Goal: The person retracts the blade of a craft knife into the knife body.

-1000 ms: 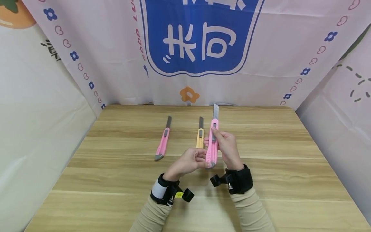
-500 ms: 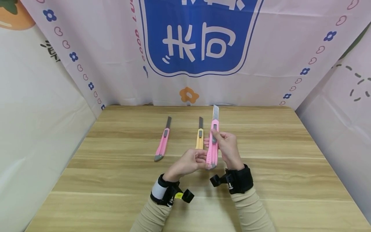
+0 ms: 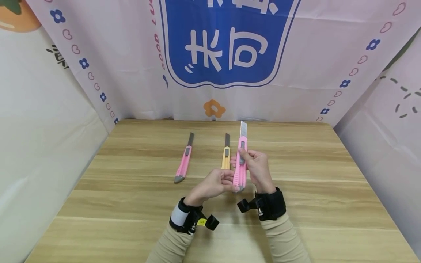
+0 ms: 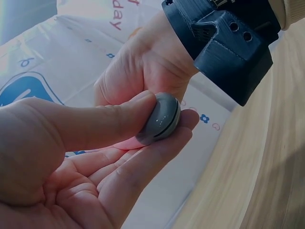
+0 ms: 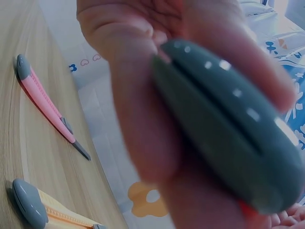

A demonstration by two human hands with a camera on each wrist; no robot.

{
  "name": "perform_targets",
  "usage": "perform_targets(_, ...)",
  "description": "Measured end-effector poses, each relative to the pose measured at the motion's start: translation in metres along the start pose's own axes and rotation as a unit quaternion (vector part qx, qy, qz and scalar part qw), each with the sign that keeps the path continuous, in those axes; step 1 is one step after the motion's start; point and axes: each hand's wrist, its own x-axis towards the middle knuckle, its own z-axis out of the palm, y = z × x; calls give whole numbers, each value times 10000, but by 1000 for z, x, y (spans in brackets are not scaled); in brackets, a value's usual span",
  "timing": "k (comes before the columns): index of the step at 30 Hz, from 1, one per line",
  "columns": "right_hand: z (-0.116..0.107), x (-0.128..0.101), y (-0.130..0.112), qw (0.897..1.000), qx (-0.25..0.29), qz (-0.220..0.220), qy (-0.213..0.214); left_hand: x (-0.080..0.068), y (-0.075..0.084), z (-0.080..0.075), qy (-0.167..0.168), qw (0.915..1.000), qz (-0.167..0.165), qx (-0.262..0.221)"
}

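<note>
A pink utility knife is held up off the table in both hands, its blade out and pointing away. My right hand grips the handle from the right, thumb on the grey slider. My left hand pinches the knife's lower end; in the left wrist view its thumb and fingers hold the grey end cap. That cap also looms large in the right wrist view. A yellow utility knife lies just behind the left hand, its lower part hidden. Farther left lies another pink utility knife.
The wooden table reaches back to a printed cloth, with more cloth at both sides. Both lying knives have their blades out, pointing toward the back. Camera straps circle both wrists.
Both hands keep their hold, nearly in place. The blade tip of the held knife sits slightly lower in the head view. The two lying knives have not moved on the table.
</note>
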Motion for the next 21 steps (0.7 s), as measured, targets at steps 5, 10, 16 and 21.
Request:
perform_targets(5, 1, 0, 1, 9999, 102, -81, -88, -1, 0, -1, -40, 9999, 33, -96)
perform_targets(10, 0, -1, 1, 9998, 136, -128, -73, -1, 2, -1, -83, 9998, 66, -170)
perform_targets(16, -1, 0, 1, 9997, 142, -71, -158, -1, 2, -1, -106, 9997, 79, -198)
perform_targets(21, -2, 0, 1, 9997, 147, -30, -216, -1, 1, -2, -105, 9998, 76, -132)
